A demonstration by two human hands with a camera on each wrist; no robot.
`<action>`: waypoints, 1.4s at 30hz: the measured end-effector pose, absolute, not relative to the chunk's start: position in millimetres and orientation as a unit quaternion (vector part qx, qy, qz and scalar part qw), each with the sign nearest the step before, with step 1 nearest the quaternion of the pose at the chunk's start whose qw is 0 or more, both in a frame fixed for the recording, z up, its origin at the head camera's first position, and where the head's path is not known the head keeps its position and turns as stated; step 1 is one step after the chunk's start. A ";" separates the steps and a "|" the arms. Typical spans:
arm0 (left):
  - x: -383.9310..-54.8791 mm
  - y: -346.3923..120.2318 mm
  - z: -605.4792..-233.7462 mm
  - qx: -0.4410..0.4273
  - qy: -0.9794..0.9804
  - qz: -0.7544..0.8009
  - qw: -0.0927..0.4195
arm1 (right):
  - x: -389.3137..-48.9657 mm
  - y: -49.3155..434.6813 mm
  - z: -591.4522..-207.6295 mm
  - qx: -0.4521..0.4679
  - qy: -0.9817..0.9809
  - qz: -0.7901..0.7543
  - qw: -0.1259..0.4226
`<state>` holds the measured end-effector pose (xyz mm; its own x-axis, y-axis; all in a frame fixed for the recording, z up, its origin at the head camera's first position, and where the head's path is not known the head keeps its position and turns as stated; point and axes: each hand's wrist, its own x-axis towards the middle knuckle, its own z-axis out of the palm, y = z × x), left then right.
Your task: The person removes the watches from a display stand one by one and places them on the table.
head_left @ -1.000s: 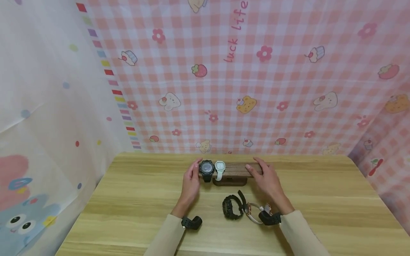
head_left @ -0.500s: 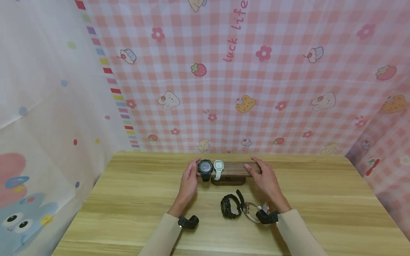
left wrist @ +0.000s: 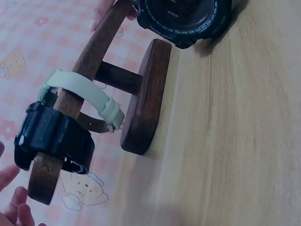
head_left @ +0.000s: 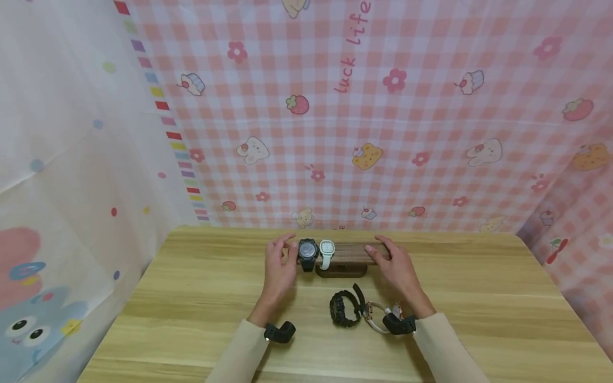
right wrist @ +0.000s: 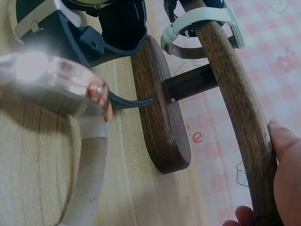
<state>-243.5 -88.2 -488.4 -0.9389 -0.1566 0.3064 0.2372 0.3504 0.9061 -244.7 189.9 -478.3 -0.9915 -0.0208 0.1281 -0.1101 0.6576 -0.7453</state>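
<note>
A dark wooden watch stand (head_left: 351,254) has a horizontal bar on a post above an oval base (left wrist: 148,99). Around the bar's left part sit a bulky black watch (head_left: 308,250) and, beside it, a white-strapped square watch (head_left: 327,248). My left hand (head_left: 280,268) is at the bar's left end with fingers spread; the left wrist view shows its fingertips (left wrist: 16,202) apart from the wood. At the other end my right hand (head_left: 398,268) grips the bar, thumb on the near top and fingers around the far side.
On the wooden table (head_left: 206,303), in front of the stand, a second black watch (head_left: 339,309) lies on its side, strap curled. Right of it are a rose-gold watch with a pale strap (right wrist: 89,174) and another rose-gold one (head_left: 398,310). A checked cloth (head_left: 306,127) hangs behind.
My left hand has loosened from the bar's left end and shifted slightly left, fingers spreading. The right hand keeps its grip, and the watches stay where they were.
</note>
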 end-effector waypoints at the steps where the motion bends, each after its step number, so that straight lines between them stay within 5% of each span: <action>1: -243.5 -87.9 -487.1 -0.034 -0.807 -0.563 0.176 | -245.1 189.8 -478.6 0.036 -0.909 0.412 0.053; 23: -243.0 -92.7 -478.7 -0.098 -0.861 -0.492 0.082 | -243.5 189.1 -478.1 0.025 -0.906 0.419 0.047; 42: -245.6 -99.5 -477.2 -0.129 -0.856 -0.492 0.097 | -245.5 189.8 -481.4 0.027 -0.906 0.420 0.050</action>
